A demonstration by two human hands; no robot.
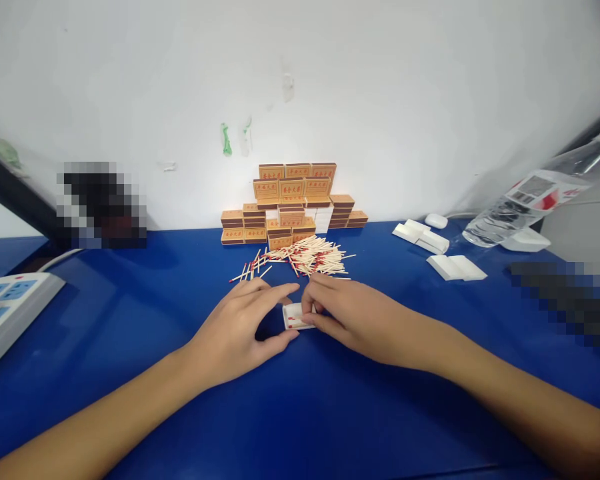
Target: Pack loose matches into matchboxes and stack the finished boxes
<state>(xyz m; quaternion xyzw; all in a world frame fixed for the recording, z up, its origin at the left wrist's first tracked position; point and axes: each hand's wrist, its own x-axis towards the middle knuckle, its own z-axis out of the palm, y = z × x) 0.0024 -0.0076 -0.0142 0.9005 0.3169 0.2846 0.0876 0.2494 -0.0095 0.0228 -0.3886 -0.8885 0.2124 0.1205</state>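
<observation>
Both forearms (125,400) lie nearest; left fingers (277,295) curve loosely beside the white tray (285,317) on the surface (300,413); right fingers (308,295) bunch over it, their hold unclear. Laying matches (291,327) flat, heads together, seems wise.

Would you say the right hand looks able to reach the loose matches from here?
Probably yes: the right hand is close to the loose matches, and nothing visible stands between them.

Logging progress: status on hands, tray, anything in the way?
Left hand curved around white tray. Right hand at its right end, partly hiding it. Matches inside; loose pile beyond.
</observation>
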